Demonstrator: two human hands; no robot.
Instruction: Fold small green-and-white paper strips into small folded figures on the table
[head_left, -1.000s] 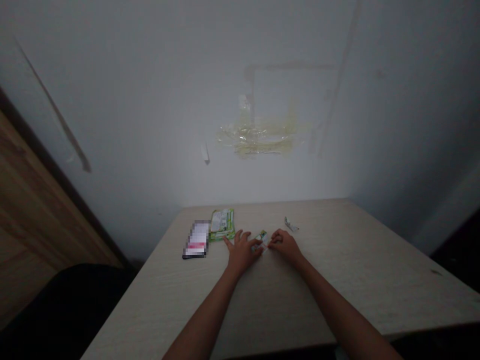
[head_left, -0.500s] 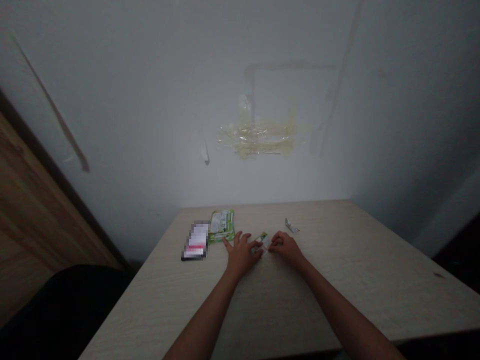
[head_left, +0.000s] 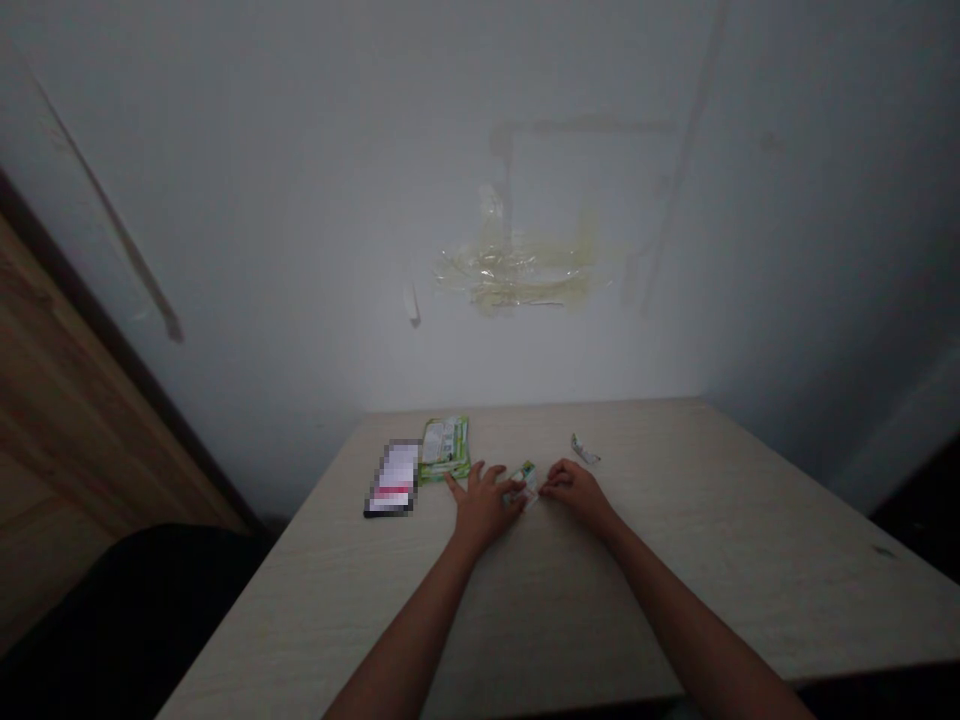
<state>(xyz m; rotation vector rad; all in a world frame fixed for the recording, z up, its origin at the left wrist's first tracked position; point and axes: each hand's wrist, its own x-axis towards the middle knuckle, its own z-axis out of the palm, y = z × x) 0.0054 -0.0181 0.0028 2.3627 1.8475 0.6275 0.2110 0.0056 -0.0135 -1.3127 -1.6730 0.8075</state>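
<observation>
A small flat green-and-white printed piece (head_left: 529, 479), perhaps a packet or wrapper, lies on the table between my hands. My left hand (head_left: 484, 508) rests over its left side, thumb and index finger on it and the other fingers spread on the table. My right hand (head_left: 577, 490) is closed in a pinch at the piece's right edge; whatever its fingertips hold is too small to make out. Behind my left hand's outer fingers lies a stack of green-and-white packets (head_left: 445, 446).
To the left of the stack lies a phone (head_left: 393, 478) with a blurred screen. A crumpled green-and-white scrap (head_left: 585, 450) sits beyond my right hand. The pale wooden table (head_left: 720, 520) meets a wall with torn tape (head_left: 525, 275). A black chair-like shape (head_left: 135, 610) stands left.
My right hand's fingertips have shifted very slightly right at the edge of the printed piece. My left hand stays on it. The view has tilted a touch.
</observation>
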